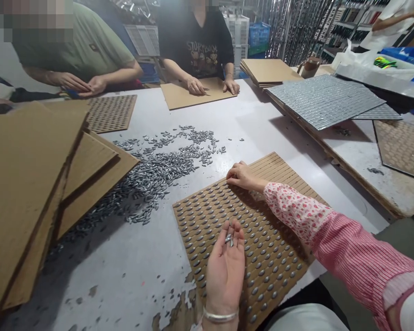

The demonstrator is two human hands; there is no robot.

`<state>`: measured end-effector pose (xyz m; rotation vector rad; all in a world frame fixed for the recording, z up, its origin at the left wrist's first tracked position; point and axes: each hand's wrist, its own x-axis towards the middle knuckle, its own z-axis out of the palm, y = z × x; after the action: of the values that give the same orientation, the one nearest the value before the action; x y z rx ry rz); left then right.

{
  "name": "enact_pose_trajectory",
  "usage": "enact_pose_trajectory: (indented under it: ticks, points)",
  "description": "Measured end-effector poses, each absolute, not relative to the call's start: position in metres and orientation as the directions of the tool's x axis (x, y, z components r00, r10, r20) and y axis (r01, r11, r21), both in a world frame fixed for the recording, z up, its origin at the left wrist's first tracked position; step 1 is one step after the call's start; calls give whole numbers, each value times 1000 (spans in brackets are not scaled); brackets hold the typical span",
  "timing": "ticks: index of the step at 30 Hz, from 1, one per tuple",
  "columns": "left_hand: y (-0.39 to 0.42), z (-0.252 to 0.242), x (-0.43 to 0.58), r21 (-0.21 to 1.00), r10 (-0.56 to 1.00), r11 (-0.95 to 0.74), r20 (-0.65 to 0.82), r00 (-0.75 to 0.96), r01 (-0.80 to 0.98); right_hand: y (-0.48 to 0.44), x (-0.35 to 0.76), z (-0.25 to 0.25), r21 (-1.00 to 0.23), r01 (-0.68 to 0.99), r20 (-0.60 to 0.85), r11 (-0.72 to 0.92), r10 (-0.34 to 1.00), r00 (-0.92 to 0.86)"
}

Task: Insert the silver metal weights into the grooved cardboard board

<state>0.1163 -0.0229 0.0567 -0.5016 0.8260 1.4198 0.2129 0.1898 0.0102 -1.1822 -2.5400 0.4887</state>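
Observation:
My left hand (227,269) is turned palm up, with a few small grey spindle-shaped metal pieces (230,240) lying by its curled fingers. Under it lies a brown board (279,177) with rows of slots; many slots hold grey pieces, while the rows on its far right hold none. My right hand (241,176), in a pink patterned sleeve, reaches across to the board's far edge. Its fingertips are pressed together against the board, and whatever is between them is hidden. Just beyond the board spreads a loose heap of the same grey pieces (162,172).
Stacked brown boards (27,184) rise at the left. Across the white table (255,115), two people work with their hands by boards. At right are filled silvery boards (327,99), a brown stack (269,71), a mug (309,67) and a white-lined tray (376,69).

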Motion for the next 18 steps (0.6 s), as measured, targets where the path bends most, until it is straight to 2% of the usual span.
enact_pose_trajectory:
  ticks: [5,8,11,13,15,18]
  points:
    - [-24,56,114,182,686,125,-726,-47,-975,192,200,0,-396,699,63,596,777,-627]
    - [-23,57,113,205,706,126,-705,-57,-971,189,200,2,-410,699,75,586,785,-615]
    - [-22,60,113,219,733,118,-678,-65,-969,173,201,18,-515,618,130,594,767,-629]
    - [-21,61,112,222,749,107,-659,-68,-969,157,203,32,-642,440,136,628,658,-741]
    - [-20,61,112,220,763,82,-641,-81,-972,138,205,46,-717,237,134,655,464,-876]
    - [-18,61,113,215,786,24,-608,-114,-976,116,207,55,-652,124,131,748,272,-953]
